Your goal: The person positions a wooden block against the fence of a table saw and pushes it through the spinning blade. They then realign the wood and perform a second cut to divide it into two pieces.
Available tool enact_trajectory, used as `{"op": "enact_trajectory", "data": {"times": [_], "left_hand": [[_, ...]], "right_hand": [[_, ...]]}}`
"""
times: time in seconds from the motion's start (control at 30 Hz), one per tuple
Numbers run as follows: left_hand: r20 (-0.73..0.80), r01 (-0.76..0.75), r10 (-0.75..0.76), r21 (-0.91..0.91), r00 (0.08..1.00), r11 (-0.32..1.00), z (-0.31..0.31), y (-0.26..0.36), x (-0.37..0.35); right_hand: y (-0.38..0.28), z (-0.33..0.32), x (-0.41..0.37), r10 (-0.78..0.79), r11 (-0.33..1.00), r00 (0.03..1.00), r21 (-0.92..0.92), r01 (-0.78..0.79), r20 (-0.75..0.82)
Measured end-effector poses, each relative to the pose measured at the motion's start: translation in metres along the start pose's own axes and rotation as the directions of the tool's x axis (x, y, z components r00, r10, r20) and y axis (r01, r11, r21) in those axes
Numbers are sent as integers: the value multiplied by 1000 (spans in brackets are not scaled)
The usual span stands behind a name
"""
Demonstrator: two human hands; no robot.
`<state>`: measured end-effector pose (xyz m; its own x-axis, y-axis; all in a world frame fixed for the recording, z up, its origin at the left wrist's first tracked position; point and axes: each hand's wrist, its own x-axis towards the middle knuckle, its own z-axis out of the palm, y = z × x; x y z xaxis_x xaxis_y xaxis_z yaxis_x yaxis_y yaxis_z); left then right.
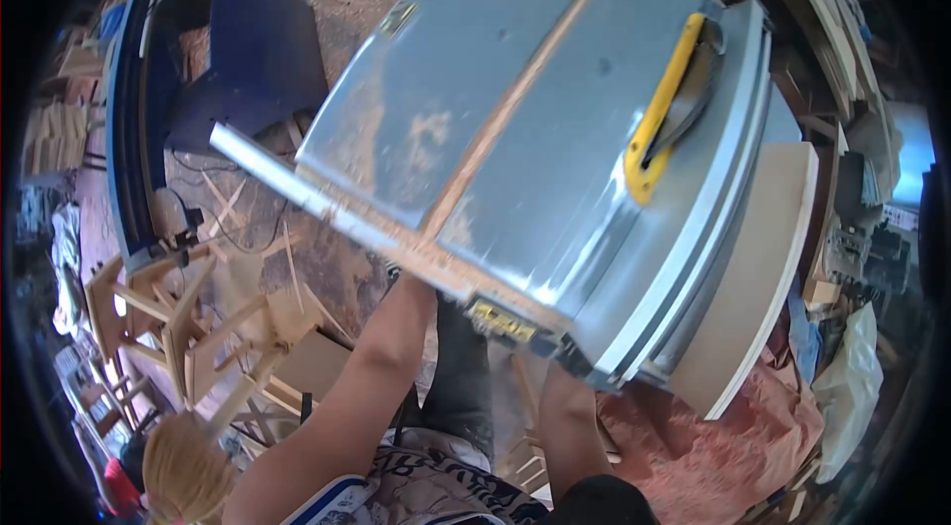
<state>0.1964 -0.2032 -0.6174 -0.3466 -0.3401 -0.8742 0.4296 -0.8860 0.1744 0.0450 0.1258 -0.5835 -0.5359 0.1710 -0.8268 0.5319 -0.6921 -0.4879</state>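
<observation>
A large grey metal machine top (565, 119), which looks like a table saw's, fills the middle of the view at a tilt. A narrow wood-coloured strip (515, 94) crosses it. On its right half lies a long yellow piece (662, 109) with a dark curved part, perhaps a blade guard. My left forearm (381, 347) reaches up to the near edge, and that hand is hidden beneath it. Farther right, my right forearm (575, 416) also goes under the near edge, beside a yellow label (502, 321). The fingers of both hands are out of sight.
Unfinished wooden frames (163, 312) stand at the left near a light-bristled brush or broom head (185, 461). Dark blue panels (263, 45) are behind at upper left. A pale curved-edged board (748, 297) and reddish crumpled sheeting (708, 441) lie to the right. Cables and wood scraps litter the floor.
</observation>
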Motion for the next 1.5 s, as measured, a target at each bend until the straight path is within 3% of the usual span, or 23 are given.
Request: {"op": "enact_trajectory", "data": {"times": [0.4,0.57,0.6,0.63,0.67,0.7,0.73,0.77,0.8,0.83,0.87,0.93,0.97,1.0,1.03,1.1,1.13,1.2,1.27,1.33,1.37,1.43,1.5], "left_hand": [[-108,123,-88,387,990,914,-78,9,-95],[-57,130,-125,665,991,735,-104,28,-111],[-18,98,-134,776,991,623,-109,34,-118],[81,-14,-145,910,986,415,-120,43,-129],[193,-163,-152,968,969,191,-137,53,-139],[371,-414,-229,892,900,-182,-159,65,-154],[491,-607,-357,640,795,-471,-180,78,-171],[10,-401,-508,625,861,-669,-149,100,-220],[119,-591,-600,406,791,-697,-160,117,-242],[191,-723,-698,144,690,-675,-175,134,-267],[201,-725,-699,112,686,-680,-173,143,-273],[100,-664,-732,514,674,-543,-164,156,-281],[-117,-555,-651,426,750,-715,-117,157,-313],[-238,-553,-606,255,759,-793,-107,158,-287],[-356,-545,-532,72,768,-835,-107,161,-263],[-258,-425,-631,551,732,-718,-43,175,-317],[-155,-416,-644,646,749,-639,-27,180,-336],[-63,-403,-638,726,768,-557,-21,190,-364],[66,-653,-678,354,732,-670,-7,203,-374],[108,-695,-691,210,715,-687,23,200,-409],[132,-717,-706,81,696,-692,34,198,-439],[355,-739,-652,404,670,-539,72,181,-498],[669,-861,-548,444,503,-248,94,157,-533]], "right_hand": [[10,-125,-50,121,965,989,-224,-139,-90],[-49,-234,-72,73,761,997,-647,-36,30],[-67,-263,-87,27,597,991,-798,88,129],[-84,-298,-106,-19,272,954,-917,293,300],[-92,-336,-126,-17,-39,864,-864,502,503],[-101,-290,-195,78,-443,985,-880,170,151],[-125,-265,-252,298,-417,943,-869,267,147],[-150,-226,-313,504,-371,852,-855,363,144],[-178,-171,-366,554,-311,810,-856,413,190],[-205,-121,-416,599,-250,765,-852,460,237],[-223,-83,-454,469,13,769,-874,485,434],[-251,-16,-506,49,409,691,-646,644,721],[-260,2,-501,-228,109,617,-610,785,753],[-267,24,-497,-451,-288,358,-513,808,817],[-278,41,-483,-496,-577,136,-442,687,858],[-289,58,-444,-484,-603,204,-493,627,851],[-292,65,-421,-477,-596,241,-512,619,845],[-293,75,-394,-330,-453,604,-683,573,726],[-289,72,-411,-365,-462,566,-671,579,739],[-280,69,-440,-393,-478,523,-654,587,756],[-265,53,-461,-406,-383,542,-675,630,736],[-239,29,-515,-416,-298,524,-656,693,743],[-201,4,-575,-432,-268,438,-575,773,789]]}}
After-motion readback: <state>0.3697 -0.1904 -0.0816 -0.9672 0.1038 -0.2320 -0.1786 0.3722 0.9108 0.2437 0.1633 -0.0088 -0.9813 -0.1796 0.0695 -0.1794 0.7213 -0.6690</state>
